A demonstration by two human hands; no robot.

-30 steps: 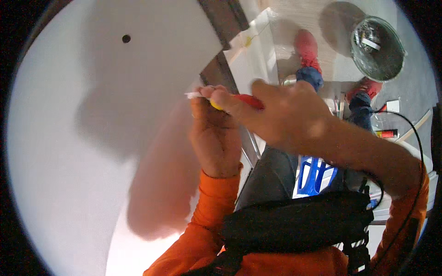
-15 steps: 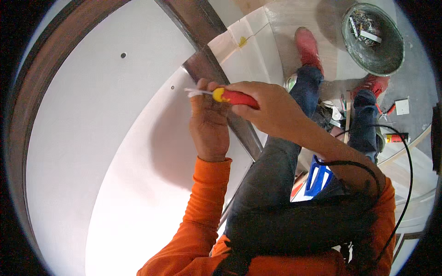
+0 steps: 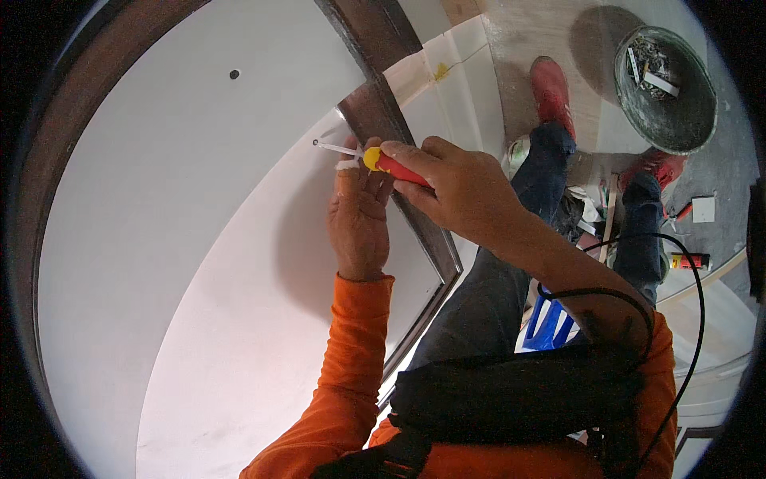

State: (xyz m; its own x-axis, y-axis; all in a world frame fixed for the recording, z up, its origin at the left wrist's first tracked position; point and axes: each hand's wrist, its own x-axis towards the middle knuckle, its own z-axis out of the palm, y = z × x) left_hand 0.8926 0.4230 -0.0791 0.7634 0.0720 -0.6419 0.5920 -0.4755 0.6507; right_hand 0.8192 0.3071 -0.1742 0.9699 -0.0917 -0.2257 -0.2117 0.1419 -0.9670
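My right hand [image 3: 471, 193] is wrapped round a screwdriver [image 3: 401, 170] with a red and yellow handle. Its shaft, whitish along its length, points left, and the tip is at a small dark hole [image 3: 315, 142] in the white curved panel [image 3: 231, 319]. My left hand [image 3: 357, 231] lies just below the shaft, palm showing, fingers stretched upward. A dab of white paste [image 3: 347, 164] sits on one of its fingertips. The screwdriver hides some of the other fingertips.
A larger dark hole [image 3: 234, 75] is farther up the white surface. Dark brown trim [image 3: 383, 104] runs beside the panel. At the right are a tub [image 3: 674, 120] of screws and scraps, a white square plate [image 3: 703, 209], a red-black canister [image 3: 690, 261] and a blue stool [image 3: 546, 326].
The screwdriver tip has moved up and left from the left hand's fingertips to the small hole. My view has shifted slightly. The left hand keeps its stretched pose.
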